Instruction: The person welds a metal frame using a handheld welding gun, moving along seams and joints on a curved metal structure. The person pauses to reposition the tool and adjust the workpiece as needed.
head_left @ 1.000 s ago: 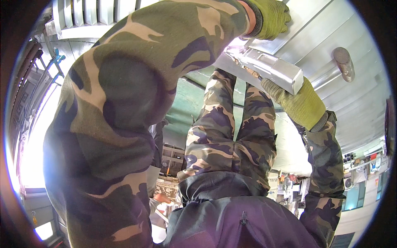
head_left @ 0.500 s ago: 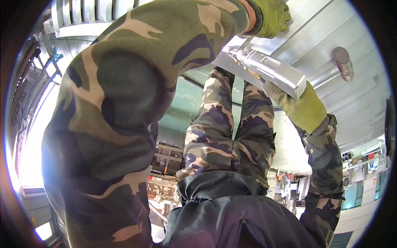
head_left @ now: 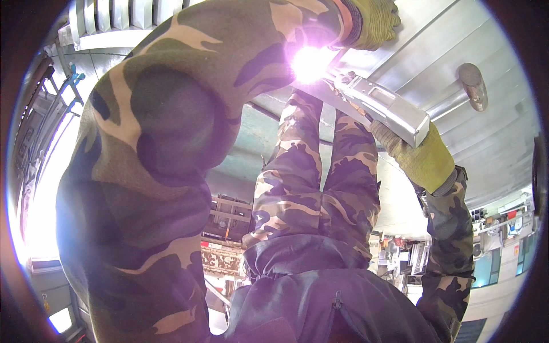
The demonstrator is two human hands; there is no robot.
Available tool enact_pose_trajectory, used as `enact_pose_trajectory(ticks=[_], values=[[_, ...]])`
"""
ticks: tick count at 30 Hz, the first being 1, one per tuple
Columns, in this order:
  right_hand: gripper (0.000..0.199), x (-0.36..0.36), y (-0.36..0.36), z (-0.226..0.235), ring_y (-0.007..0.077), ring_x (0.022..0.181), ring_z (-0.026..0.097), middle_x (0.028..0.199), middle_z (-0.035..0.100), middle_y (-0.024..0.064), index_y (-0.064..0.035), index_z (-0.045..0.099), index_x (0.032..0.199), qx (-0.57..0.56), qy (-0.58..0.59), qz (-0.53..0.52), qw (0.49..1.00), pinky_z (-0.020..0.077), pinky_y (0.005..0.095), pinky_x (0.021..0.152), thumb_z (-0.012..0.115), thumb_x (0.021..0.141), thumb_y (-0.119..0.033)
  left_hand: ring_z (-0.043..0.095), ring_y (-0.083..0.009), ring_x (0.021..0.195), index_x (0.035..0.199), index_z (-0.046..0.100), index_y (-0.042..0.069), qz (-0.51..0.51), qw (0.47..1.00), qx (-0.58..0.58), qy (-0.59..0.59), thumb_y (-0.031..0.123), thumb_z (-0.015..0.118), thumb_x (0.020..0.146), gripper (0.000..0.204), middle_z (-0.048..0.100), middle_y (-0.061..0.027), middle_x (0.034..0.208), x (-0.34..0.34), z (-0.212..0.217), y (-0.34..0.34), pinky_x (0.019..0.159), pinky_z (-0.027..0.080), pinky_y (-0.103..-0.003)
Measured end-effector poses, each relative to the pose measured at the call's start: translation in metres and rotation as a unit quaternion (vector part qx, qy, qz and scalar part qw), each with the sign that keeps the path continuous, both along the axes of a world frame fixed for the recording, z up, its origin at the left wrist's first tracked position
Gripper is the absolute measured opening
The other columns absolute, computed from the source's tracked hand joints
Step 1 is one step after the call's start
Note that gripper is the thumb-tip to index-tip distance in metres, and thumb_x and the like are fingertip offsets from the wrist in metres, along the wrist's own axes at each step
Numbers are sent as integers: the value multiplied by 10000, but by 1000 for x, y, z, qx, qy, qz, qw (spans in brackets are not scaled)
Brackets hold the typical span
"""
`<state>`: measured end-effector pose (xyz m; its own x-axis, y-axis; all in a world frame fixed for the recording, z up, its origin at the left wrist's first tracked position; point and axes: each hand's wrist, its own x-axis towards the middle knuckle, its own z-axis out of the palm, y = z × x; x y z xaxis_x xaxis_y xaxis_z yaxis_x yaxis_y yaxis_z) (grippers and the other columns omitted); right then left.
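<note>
While a welding flash glares, the gloved right hand grips a metal bar.

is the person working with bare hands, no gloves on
No, both the left hand and the right hand wear yellow-green gloves.

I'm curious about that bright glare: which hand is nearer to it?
Left. The left hand in its glove sits just beside and above the glare, on the metal sheet. The right hand is farther off, lower right, holding the metal bar.
</note>
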<state>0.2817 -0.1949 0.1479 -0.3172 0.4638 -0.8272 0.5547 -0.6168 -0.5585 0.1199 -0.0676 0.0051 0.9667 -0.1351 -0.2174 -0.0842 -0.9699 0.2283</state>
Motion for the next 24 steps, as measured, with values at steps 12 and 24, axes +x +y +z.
enact_pose_trajectory(ticks=[12, 24], values=[[345, 6, -4, 12, 188, 866, 713, 979, 741, 97, -16, 671, 1255, -24, 4, -5, 1000, 570, 330, 728, 698, 1014, -262, 647, -254, 1109, 1089, 733, 109, 9, 1000, 0, -5, 220, 608, 927, 233, 714, -44, 1109, 1, 0, 4, 1013, 464, -398], [343, 27, -26, 15, 217, 728, 678, 866, 718, 112, -10, 681, 1208, 26, 19, -31, 999, 528, 331, 627, 694, 1015, -294, 666, -272, 1058, 1029, 733, 116, 37, 993, 10, -114, 188, 620, 868, 209, 725, -45, 1062, -10, -20, 2, 953, 488, -401]])
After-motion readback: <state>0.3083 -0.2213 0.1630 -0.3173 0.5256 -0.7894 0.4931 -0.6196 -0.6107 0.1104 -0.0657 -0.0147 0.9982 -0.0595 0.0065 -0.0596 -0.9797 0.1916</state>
